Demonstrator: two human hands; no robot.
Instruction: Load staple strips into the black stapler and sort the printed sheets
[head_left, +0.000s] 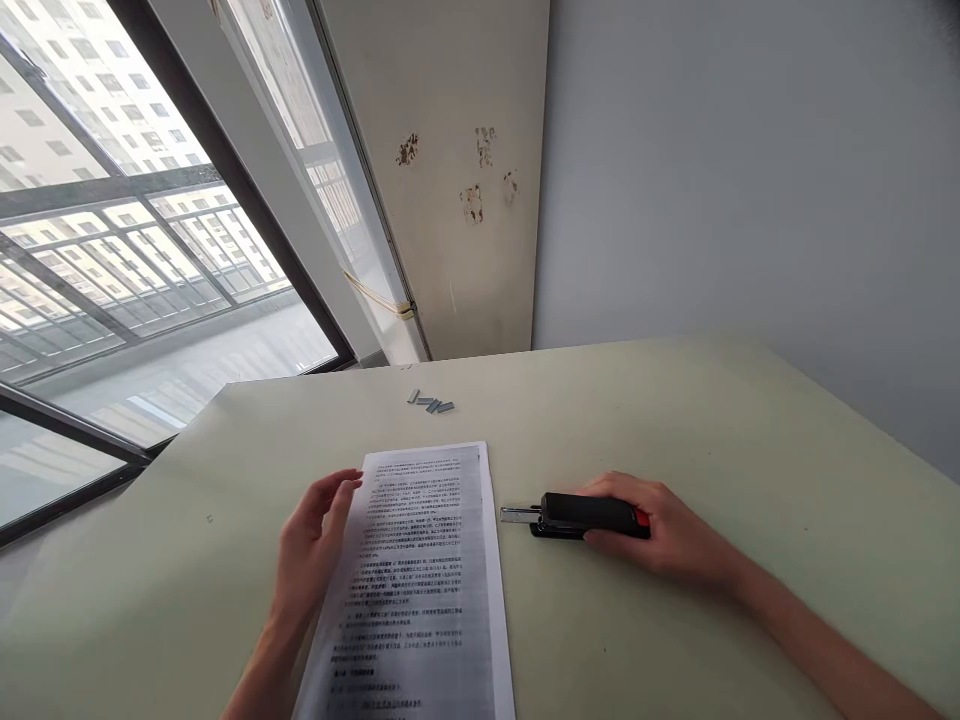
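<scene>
So nearest me there's a printed sheet (420, 580), maybe a stack (can't tell how many pages), flat on the pale green table (637, 430), a bit left of the middle, its near end cut off by the view. My left hand (315, 535) is along its left edge, fingers loosely curled, tips right by the far left corner. Can't tell if they're pinching the paper or just resting. Over on the right, my right hand (660, 525) is wrapped around a black stapler (581, 513), thumb on the near side, fingers on the far side. Its metal tray (517, 515) pokes out to the left, just beside the sheet's right edge but not touching. Further off, toward the table's far edge, about 4 little grey staple strips (433, 406) sit in a loose cluster. Past that: a beige panel (450, 280) with 4 worn brown patches (472, 203), a plain grey wall (712, 180) to the right, and a big window (127, 255) on the left.
</scene>
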